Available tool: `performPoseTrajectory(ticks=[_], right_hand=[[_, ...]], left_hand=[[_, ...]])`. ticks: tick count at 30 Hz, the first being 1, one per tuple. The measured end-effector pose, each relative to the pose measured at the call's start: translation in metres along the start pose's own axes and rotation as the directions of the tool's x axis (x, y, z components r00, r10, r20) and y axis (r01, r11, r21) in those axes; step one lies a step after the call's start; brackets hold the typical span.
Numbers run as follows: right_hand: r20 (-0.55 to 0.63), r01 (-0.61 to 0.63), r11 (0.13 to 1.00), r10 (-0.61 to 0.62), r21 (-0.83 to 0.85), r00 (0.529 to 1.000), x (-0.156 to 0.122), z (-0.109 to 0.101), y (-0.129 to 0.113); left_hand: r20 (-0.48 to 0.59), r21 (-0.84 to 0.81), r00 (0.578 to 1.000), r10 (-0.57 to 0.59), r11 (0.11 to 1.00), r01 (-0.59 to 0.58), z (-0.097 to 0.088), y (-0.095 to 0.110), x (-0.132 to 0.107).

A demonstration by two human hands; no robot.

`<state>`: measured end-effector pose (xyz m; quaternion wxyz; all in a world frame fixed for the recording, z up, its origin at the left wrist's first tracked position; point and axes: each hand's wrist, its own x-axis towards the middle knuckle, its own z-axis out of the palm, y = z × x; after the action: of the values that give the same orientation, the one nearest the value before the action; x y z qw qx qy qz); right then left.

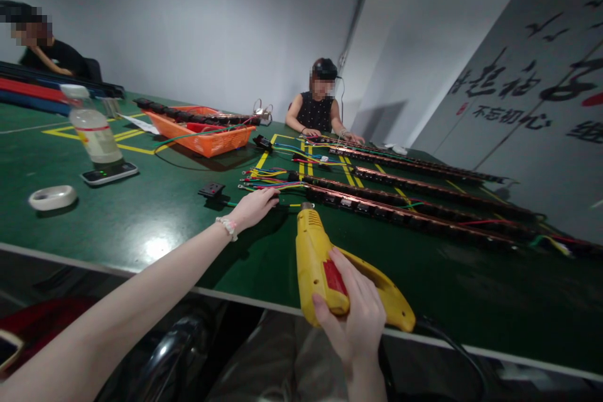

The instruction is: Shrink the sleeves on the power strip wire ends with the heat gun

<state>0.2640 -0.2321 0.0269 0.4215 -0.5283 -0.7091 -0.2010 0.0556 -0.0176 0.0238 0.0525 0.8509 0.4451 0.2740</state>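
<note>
My right hand [360,308] is wrapped around a yellow heat gun [313,242] with a red panel on its side. The gun's metal nozzle points away from me, close to the tip of a green wire [285,205] with a yellow section near its end. My left hand [257,206] has its fingers closed on that wire, though the fingertips are partly hidden. On the left, the wire reaches a black connector block [211,191]. Just beyond my left hand, several coloured wires with ring terminals [245,179] extend from a long strip of copper bars and black holders [377,206].
More long copper strips [400,183] lie beyond, where a co-worker [320,110] sits. An orange basket [211,140] carries another strip. At left are a bottle [97,132], a phone-like device [110,173] and a white oval object [53,198]. The gun's cable [452,342] trails over the table edge.
</note>
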Motion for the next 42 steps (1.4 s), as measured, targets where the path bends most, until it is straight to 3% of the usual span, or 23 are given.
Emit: performPoseTrajectory(ticks=[6, 13, 22, 33, 42], right_hand=[[-0.022, -0.011, 0.999, 0.011, -0.039, 1.000, 0.001, 0.002, -0.006], [-0.035, -0.061, 0.998, 0.061, 0.010, 0.998, -0.001, 0.012, -0.032], [-0.019, -0.070, 0.994, 0.071, 0.080, 0.997, 0.000, 0.018, -0.054], [-0.035, -0.036, 0.998, 0.038, 0.060, 0.999, 0.001, 0.017, -0.048], [-0.047, -0.015, 0.999, 0.013, -0.033, 0.999, 0.000, 0.006, -0.014]], left_hand=[[-0.028, -0.064, 1.000, -0.006, 0.998, 0.005, -0.005, 0.005, -0.002], [-0.051, -0.080, 0.995, -0.089, 0.993, 0.085, -0.006, 0.012, -0.005], [-0.104, -0.113, 0.994, -0.033, 0.993, 0.022, -0.007, 0.014, -0.005], [-0.131, -0.184, 0.990, 0.050, 0.980, -0.073, -0.001, 0.002, -0.004], [-0.085, -0.240, 0.993, 0.084, 0.965, -0.102, -0.002, -0.001, -0.002]])
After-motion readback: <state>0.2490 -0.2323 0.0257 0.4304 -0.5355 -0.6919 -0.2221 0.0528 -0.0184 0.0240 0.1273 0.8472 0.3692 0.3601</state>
